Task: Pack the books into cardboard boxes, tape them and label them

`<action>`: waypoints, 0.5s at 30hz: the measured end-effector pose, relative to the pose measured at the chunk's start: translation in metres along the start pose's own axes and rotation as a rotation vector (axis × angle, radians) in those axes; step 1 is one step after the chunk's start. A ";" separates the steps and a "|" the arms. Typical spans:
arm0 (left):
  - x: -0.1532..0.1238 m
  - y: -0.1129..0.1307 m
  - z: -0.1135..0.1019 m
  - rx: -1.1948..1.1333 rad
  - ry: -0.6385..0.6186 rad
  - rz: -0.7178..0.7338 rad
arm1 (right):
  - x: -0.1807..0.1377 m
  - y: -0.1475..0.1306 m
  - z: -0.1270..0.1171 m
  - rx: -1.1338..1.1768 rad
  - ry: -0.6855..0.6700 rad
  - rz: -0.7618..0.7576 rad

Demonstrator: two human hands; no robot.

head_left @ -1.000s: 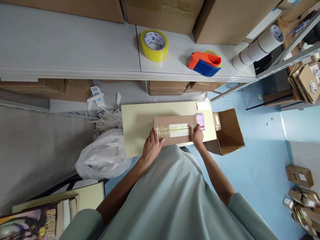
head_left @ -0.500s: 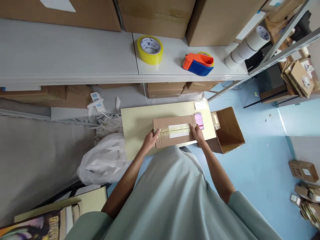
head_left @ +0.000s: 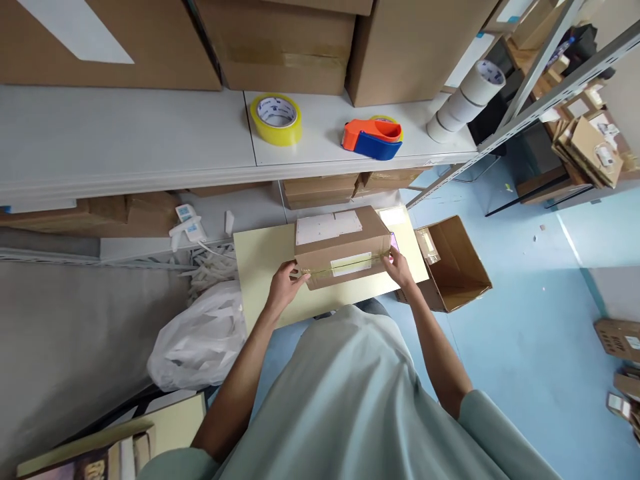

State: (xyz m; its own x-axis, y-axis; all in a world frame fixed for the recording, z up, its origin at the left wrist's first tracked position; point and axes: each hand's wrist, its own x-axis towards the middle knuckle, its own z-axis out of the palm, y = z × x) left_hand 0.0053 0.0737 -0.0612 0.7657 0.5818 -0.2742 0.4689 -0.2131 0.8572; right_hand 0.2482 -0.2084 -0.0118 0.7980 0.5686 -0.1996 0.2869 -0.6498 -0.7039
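Observation:
A taped cardboard box (head_left: pixel 345 243) rests on the pale yellow board in front of me, two faces showing. A large white label covers part of its upper face, and a smaller white label under clear tape lies across the side facing me. My left hand (head_left: pixel 285 288) holds the near left corner, thumb in front and fingers bent behind. At the near right corner my right hand (head_left: pixel 399 268) grips the box, thumb against the taped side. Behind that hand a phone with a pink screen (head_left: pixel 393 241) is mostly hidden.
The yellow board (head_left: pixel 265 293) stands below a grey shelf (head_left: pixel 150 140) with a yellow tape roll (head_left: pixel 276 120), an orange and blue tape dispenser (head_left: pixel 373 139) and stacked white rolls (head_left: pixel 465 100). An open cardboard box (head_left: pixel 455 267) stands on the right; a white plastic bag (head_left: pixel 200 340), left.
The box has turned, so its large-labelled face now shows on top and the taped face points toward me. Both hands stay at its ends. The view has shifted slightly.

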 end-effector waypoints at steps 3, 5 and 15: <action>-0.006 0.002 0.013 -0.024 0.079 -0.064 | 0.008 0.015 0.001 -0.004 -0.024 0.010; -0.013 0.004 0.023 -0.010 0.125 -0.128 | 0.010 0.029 0.003 0.012 -0.063 0.032; -0.039 0.013 0.072 0.207 0.316 -0.446 | 0.017 0.098 0.004 0.116 -0.321 -0.102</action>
State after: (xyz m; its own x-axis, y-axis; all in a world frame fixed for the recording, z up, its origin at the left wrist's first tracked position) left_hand 0.0130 -0.0080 -0.0706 0.3207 0.8495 -0.4190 0.8165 -0.0238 0.5769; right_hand 0.2873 -0.2601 -0.0870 0.5560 0.7692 -0.3149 0.2799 -0.5300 -0.8005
